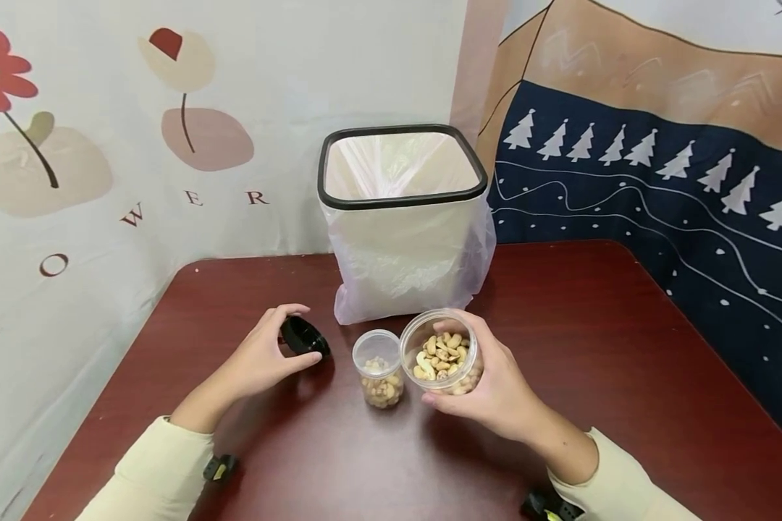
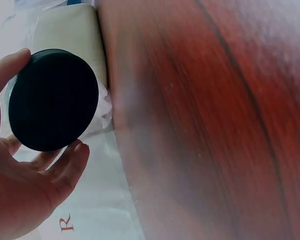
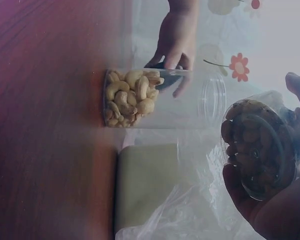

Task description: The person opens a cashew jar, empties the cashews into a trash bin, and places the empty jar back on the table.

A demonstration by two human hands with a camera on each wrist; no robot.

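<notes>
The left hand (image 1: 263, 354) pinches a black lid (image 1: 304, 337) above the table (image 1: 352, 463), some fingers hidden behind it. Next, a jar (image 1: 379, 365) of nuts (image 1: 382, 391) stands upright before a bin (image 1: 402, 202) whose inside bottom is unseen. The right hand (image 1: 497, 387) grips a tilted second jar (image 1: 439, 354), fingers mostly behind it.

Right at the middle of the bench (image 1: 365, 477) stands one jar (image 1: 378, 369), nuts (image 1: 382, 392) inside; to its left, the lid (image 1: 305, 336) sits in the left grip (image 1: 263, 356); to its right, the second jar (image 1: 442, 354), nuts in it too, in the right grip (image 1: 502, 394)! Behind them, the bin (image 1: 397, 203) on the bench's far side, bag (image 1: 345, 298) around it.
</notes>
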